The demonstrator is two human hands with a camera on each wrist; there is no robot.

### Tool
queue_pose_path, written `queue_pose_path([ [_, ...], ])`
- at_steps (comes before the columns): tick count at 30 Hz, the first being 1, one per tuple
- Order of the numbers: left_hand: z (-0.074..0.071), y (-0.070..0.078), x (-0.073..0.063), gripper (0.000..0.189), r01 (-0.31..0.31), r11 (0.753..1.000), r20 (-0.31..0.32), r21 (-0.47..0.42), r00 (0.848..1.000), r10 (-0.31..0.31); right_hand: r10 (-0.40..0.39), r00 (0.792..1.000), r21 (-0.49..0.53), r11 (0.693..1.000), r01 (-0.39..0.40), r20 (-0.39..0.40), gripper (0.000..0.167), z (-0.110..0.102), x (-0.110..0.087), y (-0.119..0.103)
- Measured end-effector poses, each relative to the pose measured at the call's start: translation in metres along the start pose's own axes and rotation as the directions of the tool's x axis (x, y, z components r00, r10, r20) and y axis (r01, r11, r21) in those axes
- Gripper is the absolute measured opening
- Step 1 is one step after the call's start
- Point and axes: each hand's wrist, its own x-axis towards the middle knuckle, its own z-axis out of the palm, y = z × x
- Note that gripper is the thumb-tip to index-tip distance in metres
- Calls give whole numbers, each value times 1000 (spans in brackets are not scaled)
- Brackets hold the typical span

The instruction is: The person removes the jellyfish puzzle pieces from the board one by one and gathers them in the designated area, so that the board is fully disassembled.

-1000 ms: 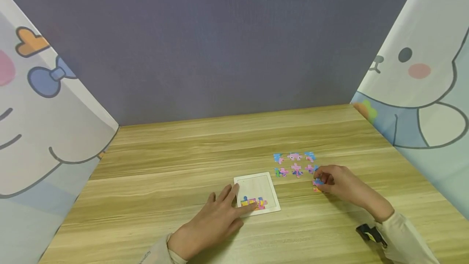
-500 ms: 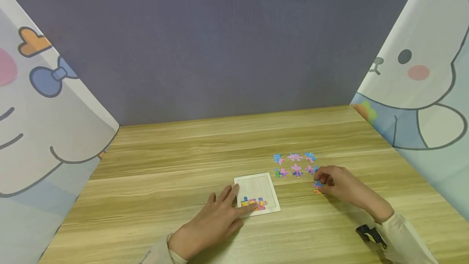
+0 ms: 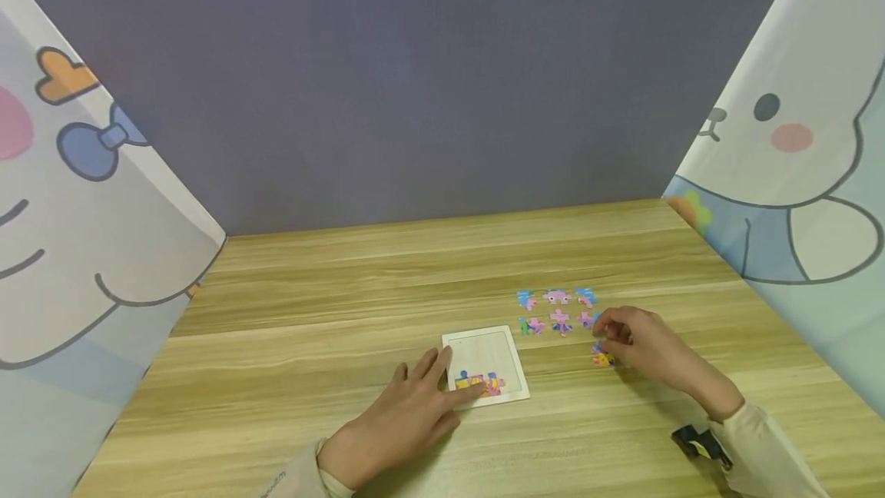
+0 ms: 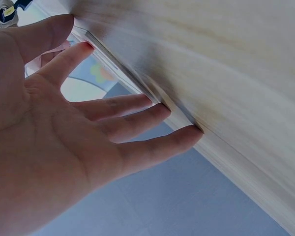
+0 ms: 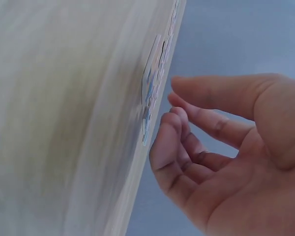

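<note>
My left hand (image 3: 408,406) lies with fingers spread at the left edge of a square wooden puzzle tray (image 3: 517,363). Its index finger rests on a few joined jigsaw pieces (image 3: 494,385) along the tray's lower side. The left wrist view shows the fingers (image 4: 160,147) straight, their tips against the table and tray edge. To the right, my right hand (image 3: 643,344) hovers beside a yellow and pink jigsaw piece (image 3: 603,360), partly hidden by the thumb. In the right wrist view its fingers (image 5: 164,142) bend loosely, with no piece visible between them and the thumb.
Two rows of loose pink and blue jigsaw pieces (image 3: 558,321) lie beyond the tray, left of the right hand. A grey wall (image 3: 442,98) closes the table's far side. Cartoon-printed panels (image 3: 795,175) stand at both sides. A black device (image 3: 700,444) is at the right wrist.
The right hand has lifted slightly, and more of the yellow piece by its thumb shows now. The left hand has stayed in place on the tray.
</note>
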Motion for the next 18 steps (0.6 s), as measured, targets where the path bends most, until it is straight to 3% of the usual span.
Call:
queue_pose_path([
  [4,-1,0,0,49,-1,1000,11,2,1000,1,-36,999,-6,999,36,-25,17,1,1,-4],
  [12,-2,1,3,50,18,1000,59,-11,998,-18,-61,998,5,998,61,7,18,4,9,-20],
  [18,-1,1,3,49,15,1000,55,8,998,-16,-149,989,-33,988,148,-9,14,10,21,-36],
])
